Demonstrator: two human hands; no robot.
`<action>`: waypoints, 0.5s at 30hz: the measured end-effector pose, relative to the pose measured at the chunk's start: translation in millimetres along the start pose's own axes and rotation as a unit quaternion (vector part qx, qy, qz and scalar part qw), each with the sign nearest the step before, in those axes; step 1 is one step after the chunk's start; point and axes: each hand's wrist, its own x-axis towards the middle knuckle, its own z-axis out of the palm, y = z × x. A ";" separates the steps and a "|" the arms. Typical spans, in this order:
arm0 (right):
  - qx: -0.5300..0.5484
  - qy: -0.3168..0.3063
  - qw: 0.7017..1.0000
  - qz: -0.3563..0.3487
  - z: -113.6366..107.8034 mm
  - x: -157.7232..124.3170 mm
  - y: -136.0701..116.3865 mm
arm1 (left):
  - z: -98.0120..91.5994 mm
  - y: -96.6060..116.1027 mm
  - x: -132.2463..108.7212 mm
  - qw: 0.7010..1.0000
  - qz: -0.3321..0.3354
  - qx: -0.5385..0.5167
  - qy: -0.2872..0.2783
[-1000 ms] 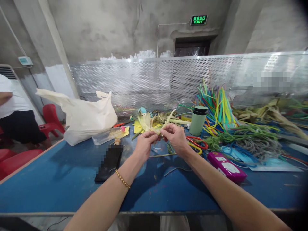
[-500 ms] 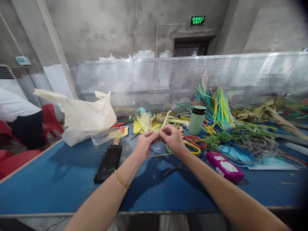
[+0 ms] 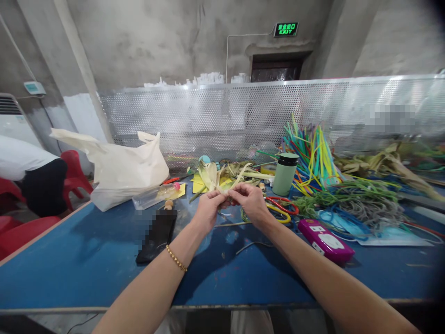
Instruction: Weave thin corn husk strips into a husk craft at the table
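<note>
Both of my hands meet above the middle of the blue table, fingertips almost touching. A pale bunch of corn husk [image 3: 212, 175] fans up and away from between them. My left hand [image 3: 208, 208] pinches its near end from the left. My right hand [image 3: 249, 199] pinches the husk from the right, with one strip angling up past its fingers. The exact grip point is hidden behind the fingers. Just right of my right hand lie scissors with red handles [image 3: 283, 204] and a yellow loop [image 3: 280, 213].
A green tumbler [image 3: 284, 174], coloured strips [image 3: 316, 157] and tangled cords [image 3: 368, 199] stand or lie to the right, with a purple case [image 3: 326, 241] nearer. On the left are a white plastic bag [image 3: 128, 162] and a black phone [image 3: 157, 236]. A perforated metal screen [image 3: 194, 116] runs behind.
The husk strip beside my right hand leans further right. My hands stay pinched together in nearly the same place. At far left, a person has shifted slightly.
</note>
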 end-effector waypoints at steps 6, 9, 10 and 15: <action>-0.002 0.003 1.000 0.000 -0.2 -2.1 -1.9 | 1.2 1.6 -1.9 1.000 0.001 -0.015 -0.001; 0.005 0.001 1.000 0.012 0.0 -3.1 -3.0 | 1.4 2.2 -2.5 1.000 -0.003 -0.016 -0.005; 0.009 0.001 1.000 0.018 -0.1 -3.3 -3.3 | 1.3 2.3 -2.6 1.000 -0.003 -0.020 -0.007; 0.007 0.006 1.000 0.021 -1.8 -4.0 -4.5 | -1.4 1.8 -0.9 0.998 -0.037 -0.047 -0.004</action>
